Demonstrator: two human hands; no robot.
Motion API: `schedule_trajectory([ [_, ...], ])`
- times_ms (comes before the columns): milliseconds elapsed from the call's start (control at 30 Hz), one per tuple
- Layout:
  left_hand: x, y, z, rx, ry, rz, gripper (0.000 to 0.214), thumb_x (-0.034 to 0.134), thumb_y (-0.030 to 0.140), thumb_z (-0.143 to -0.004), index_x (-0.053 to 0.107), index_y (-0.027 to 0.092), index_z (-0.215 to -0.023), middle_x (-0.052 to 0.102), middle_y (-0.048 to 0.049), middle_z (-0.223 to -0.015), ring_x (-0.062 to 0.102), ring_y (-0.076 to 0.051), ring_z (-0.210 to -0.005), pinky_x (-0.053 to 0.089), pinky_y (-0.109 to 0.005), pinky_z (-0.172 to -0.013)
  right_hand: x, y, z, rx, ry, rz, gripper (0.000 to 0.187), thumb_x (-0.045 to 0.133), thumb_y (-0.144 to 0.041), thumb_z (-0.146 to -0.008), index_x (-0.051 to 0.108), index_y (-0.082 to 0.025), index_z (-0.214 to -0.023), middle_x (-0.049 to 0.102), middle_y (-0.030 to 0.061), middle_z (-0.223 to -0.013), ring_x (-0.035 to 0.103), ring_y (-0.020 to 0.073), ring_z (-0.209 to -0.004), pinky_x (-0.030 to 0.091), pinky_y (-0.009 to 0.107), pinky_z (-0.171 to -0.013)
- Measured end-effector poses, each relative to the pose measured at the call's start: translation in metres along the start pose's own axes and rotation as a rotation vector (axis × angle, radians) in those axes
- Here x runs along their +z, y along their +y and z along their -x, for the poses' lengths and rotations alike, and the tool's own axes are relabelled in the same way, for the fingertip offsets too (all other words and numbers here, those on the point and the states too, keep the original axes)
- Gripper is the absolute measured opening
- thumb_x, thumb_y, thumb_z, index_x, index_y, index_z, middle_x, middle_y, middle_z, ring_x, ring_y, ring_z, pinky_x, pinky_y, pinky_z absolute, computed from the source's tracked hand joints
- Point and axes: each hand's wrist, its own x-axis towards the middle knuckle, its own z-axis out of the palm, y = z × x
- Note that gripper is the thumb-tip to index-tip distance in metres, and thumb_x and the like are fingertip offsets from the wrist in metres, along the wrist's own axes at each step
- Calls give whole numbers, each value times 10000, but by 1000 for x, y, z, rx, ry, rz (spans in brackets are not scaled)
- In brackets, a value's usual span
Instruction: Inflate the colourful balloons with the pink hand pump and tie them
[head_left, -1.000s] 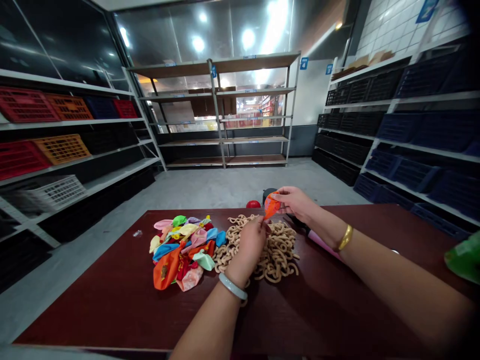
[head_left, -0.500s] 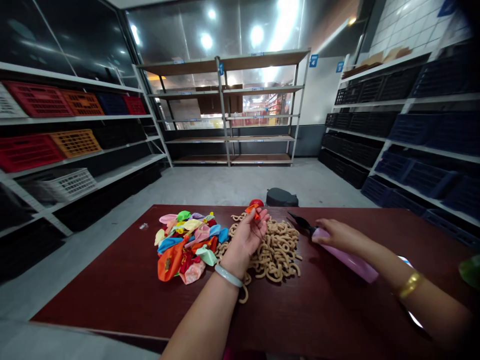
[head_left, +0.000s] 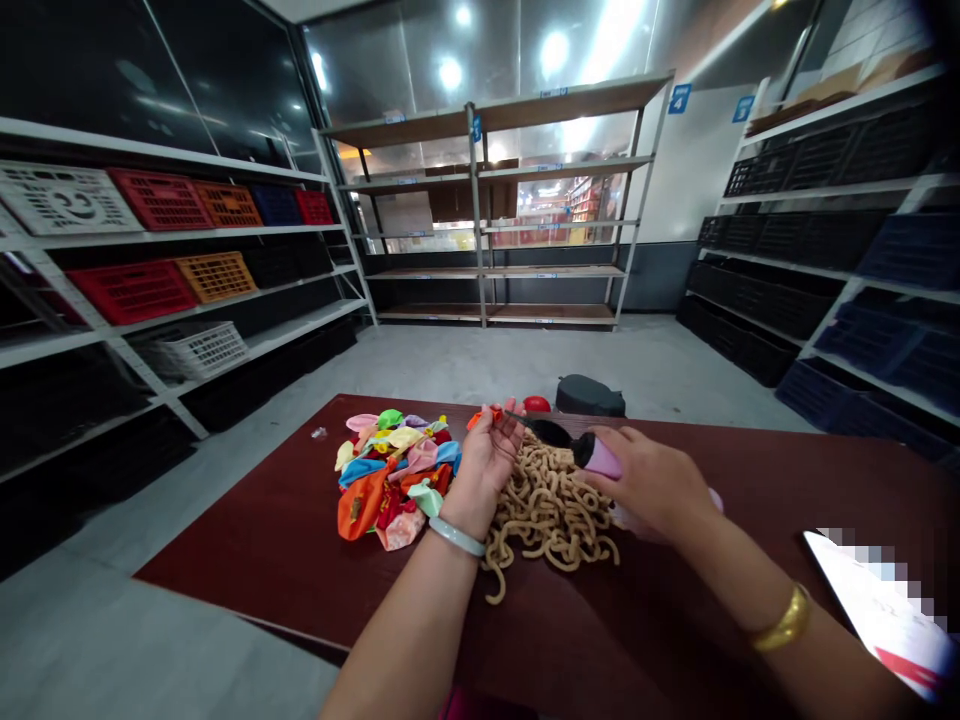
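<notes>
My left hand [head_left: 484, 465], palm up with a pale bangle at the wrist, pinches a small orange balloon [head_left: 474, 421] in its fingertips. My right hand [head_left: 649, 480] is wrapped round a pink balloon hand pump [head_left: 604, 459]. The pump's black nozzle [head_left: 549, 432] points left, its thin tip at my left fingers; whether it is inside the balloon I cannot tell. Below lies a heap of tan, curled pieces [head_left: 559, 515] that look like puffed snacks. Left of my left hand is a pile of deflated balloons [head_left: 405, 465] in many colours.
A phone [head_left: 874, 600] with a lit screen lies at the right of the dark red table [head_left: 300, 560]. Beyond the far edge are a red round object [head_left: 537, 404] and a dark grey stool-like object [head_left: 590, 396]. Shelves with crates [head_left: 150, 290] line the sides.
My right hand has lifted the pump off the table and brought it left, its nozzle now at my left fingers. My left hand keeps the balloon. The view has turned slightly.
</notes>
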Motion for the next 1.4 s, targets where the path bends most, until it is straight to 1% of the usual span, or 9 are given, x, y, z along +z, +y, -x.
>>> schedule_trajectory([
  [67,0,-3,0,40,-24,-29,203,511,267,-904,580,128,-774,696,-125,-946,680,-202,-885,545,-328,-797,4,-13,2,10,-8,40,595,441,-691,-789,505,-315,-1245,630,76,-1059,633,259,-804,423,337,-608],
  [133,0,-7,2,71,-58,-80,180,534,275,-891,577,134,-788,698,-126,-947,677,-213,-901,527,-341,-826,9,-16,4,13,-9,66,586,421,-686,-806,503,-306,-1245,628,75,-1056,635,248,-801,423,324,-600],
  [367,2,-24,10,138,-147,-270,126,601,273,-848,564,152,-847,703,-105,-936,671,-208,-913,502,-338,-836,11,-2,6,1,-18,79,615,382,-704,-814,496,-292,-1256,632,84,-1039,637,243,-796,422,318,-594],
  [600,3,-36,16,199,-182,-383,182,630,321,-828,559,158,-867,691,-105,-998,646,-204,-974,489,-329,-841,11,5,9,-2,-13,69,612,400,-702,-807,491,-296,-1256,634,66,-1003,636,248,-780,407,326,-580],
  [833,4,-48,28,152,-204,-445,208,619,365,-832,554,177,-896,692,-96,-1024,631,-213,-1000,480,-364,-856,8,9,13,-5,9,53,576,437,-673,-810,491,-297,-1242,635,59,-1000,631,242,-796,396,314,-578],
  [933,4,-49,29,130,-229,-454,219,619,378,-829,567,176,-896,693,-97,-1031,627,-217,-1012,470,-365,-870,8,10,15,-4,22,44,575,444,-675,-806,489,-300,-1240,637,55,-1006,631,242,-800,396,315,-585],
  [1200,6,-39,28,145,-285,-474,374,517,446,-877,619,168,-1104,657,-133,-1123,591,-249,-1079,461,-397,-887,10,11,15,8,45,38,597,418,-697,-805,486,-301,-1247,637,67,-1025,630,242,-795,384,308,-577],
  [1300,6,-37,28,113,-311,-447,461,460,523,-878,618,161,-1116,648,-150,-1141,580,-273,-1102,455,-420,-896,10,11,16,10,43,37,594,420,-697,-804,490,-303,-1242,636,64,-1028,632,245,-795,389,312,-577],
  [1400,5,-37,26,111,-264,-452,503,451,571,-861,636,151,-1065,646,-159,-1143,573,-291,-1116,464,-414,-874,9,9,17,3,41,30,594,434,-690,-802,487,-303,-1250,637,63,-1021,634,246,-802,396,315,-586],
])
